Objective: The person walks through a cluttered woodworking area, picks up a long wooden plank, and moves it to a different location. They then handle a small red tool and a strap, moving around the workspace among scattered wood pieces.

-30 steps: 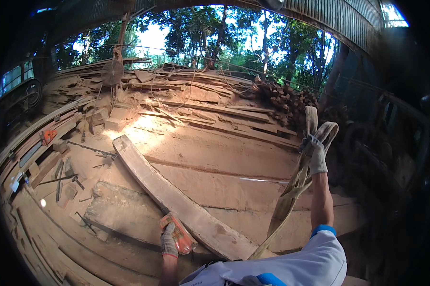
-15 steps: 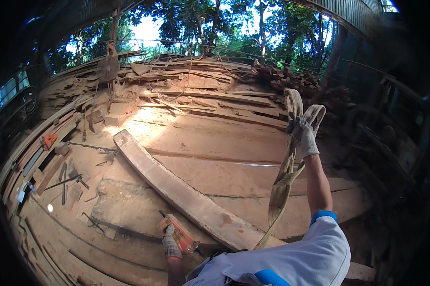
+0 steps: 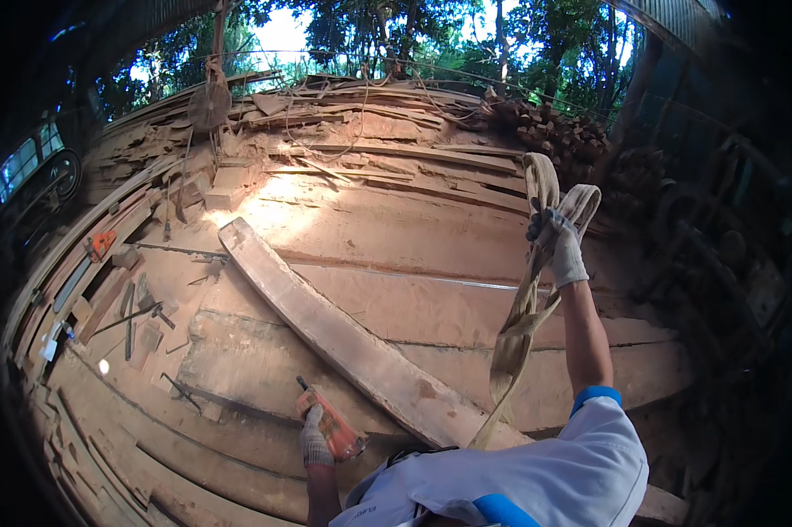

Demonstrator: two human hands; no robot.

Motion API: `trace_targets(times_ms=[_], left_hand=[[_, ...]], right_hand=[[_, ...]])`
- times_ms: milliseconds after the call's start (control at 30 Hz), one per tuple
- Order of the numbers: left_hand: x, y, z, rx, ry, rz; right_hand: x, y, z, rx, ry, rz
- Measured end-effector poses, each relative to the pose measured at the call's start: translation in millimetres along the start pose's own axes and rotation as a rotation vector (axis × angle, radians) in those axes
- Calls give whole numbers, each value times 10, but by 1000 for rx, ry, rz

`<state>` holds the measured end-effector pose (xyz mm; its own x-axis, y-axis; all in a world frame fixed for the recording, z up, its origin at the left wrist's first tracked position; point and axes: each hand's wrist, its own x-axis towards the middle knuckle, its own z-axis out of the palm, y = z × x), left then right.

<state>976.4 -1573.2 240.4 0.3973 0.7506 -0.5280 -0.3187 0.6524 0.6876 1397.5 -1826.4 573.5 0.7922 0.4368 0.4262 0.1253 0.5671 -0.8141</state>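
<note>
Head view, only one on this rig. I note my right hand [image 3: 561, 250], gloved, raised well above the timber, its grip closed round the doubled top of a wide tan strap [image 3: 523, 316]. The strap hangs down from the glove and its lower end runs to the near end of a long plank [image 3: 343, 338]; whether it passes under that end I cannot tell, my white sleeve [image 3: 545, 474] hides the spot.

My left hand [image 3: 315, 439], also gloved, is low, grip clamped on an orange power tool [image 3: 332, 428]. The tool sits just beside the near end of the plank, over the wide boards [image 3: 431, 303] it lies on.

Change over the last second: the right hand has shifted a little inward and lower in the picture, and the loop at the top of the strap looks more gathered; part of this may be my head tilting. The plank lies diagonal as before, far end toward a block [image 3: 229, 180] in sunlight. The left hand with the tool has barely moved. My reading: strap is taken up, plank not yet lifted.

Left margin: loose hand tools [image 3: 132, 316] and a second orange item [image 3: 100, 244] among stacked boards. Trees beyond.
</note>
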Motion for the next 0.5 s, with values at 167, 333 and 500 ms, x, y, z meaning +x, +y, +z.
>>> trace_targets(times_ms=[167, 333, 500], left_hand=[[-127, -5, 73, 16, -33, 29], [-196, -27, 145, -2, -77, 27], [-244, -34, 213, -2, -67, -2]], right_hand=[[36, 55, -54, 84, -44, -8], [51, 54, -102, 43, 12, 44], [45, 56, -130, 74, -78, 5]])
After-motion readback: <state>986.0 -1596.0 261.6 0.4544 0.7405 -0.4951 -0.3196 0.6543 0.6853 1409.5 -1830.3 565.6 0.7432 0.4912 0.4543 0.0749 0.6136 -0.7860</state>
